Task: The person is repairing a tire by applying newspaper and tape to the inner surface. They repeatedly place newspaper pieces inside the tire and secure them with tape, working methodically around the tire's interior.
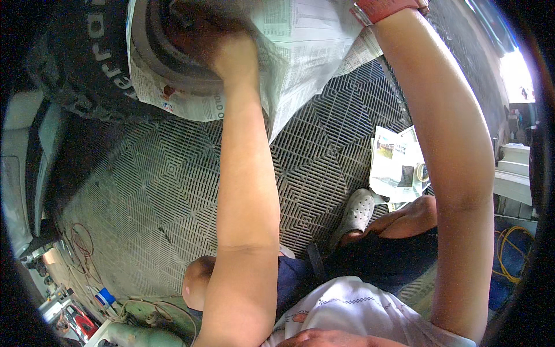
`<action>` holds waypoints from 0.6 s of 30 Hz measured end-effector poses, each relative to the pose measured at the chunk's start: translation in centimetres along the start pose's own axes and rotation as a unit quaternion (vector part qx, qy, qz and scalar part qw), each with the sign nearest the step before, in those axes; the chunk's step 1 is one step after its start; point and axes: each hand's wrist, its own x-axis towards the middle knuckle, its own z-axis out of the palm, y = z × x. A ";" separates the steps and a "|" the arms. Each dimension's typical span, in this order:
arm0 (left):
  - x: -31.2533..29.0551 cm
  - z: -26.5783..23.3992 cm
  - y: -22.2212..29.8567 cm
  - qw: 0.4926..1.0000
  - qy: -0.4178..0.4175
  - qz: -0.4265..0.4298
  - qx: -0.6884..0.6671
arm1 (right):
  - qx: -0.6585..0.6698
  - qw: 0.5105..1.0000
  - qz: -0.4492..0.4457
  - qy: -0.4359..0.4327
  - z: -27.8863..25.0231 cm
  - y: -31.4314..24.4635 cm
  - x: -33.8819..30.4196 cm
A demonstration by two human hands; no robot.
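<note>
A large black tyre (87,63) with raised pale lettering stands at the upper left. Newspaper sheets (306,52) hang around the wheel opening, covering part of the tyre's sidewall and draping down to the right. My left hand (205,40) reaches inside the dark round rim (153,52), within the newspaper's edge; shadow hides its fingers. My right arm stretches up along the right side, with a red band (390,8) at the wrist beside the paper. Beyond that wrist, my right hand lies outside the picture.
Grated floor tiles (324,133) spread beneath the wheel. More printed paper (396,162) lies on the floor by my grey clog (358,211), with a roll of tape (424,172) on it. Hoses, a green tank (139,334) and a yellow cable (511,254) lie around the edges.
</note>
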 end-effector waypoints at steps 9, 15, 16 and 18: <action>0.1 0.1 -0.7 0.995 -0.088 -0.038 -0.024 | -0.078 0.978 0.010 0.195 2.8 -2.3 0.3; -0.2 -1.4 -0.5 0.986 -0.093 0.066 0.118 | -0.067 0.953 0.026 0.293 5.0 -2.3 1.1; 0.0 -1.5 -0.6 0.973 -0.107 0.101 0.178 | -0.068 0.949 0.025 0.307 4.9 -2.2 1.2; 0.4 -1.8 -0.9 0.936 -0.121 0.162 0.287 | -0.065 0.942 0.026 0.328 5.2 -2.3 1.5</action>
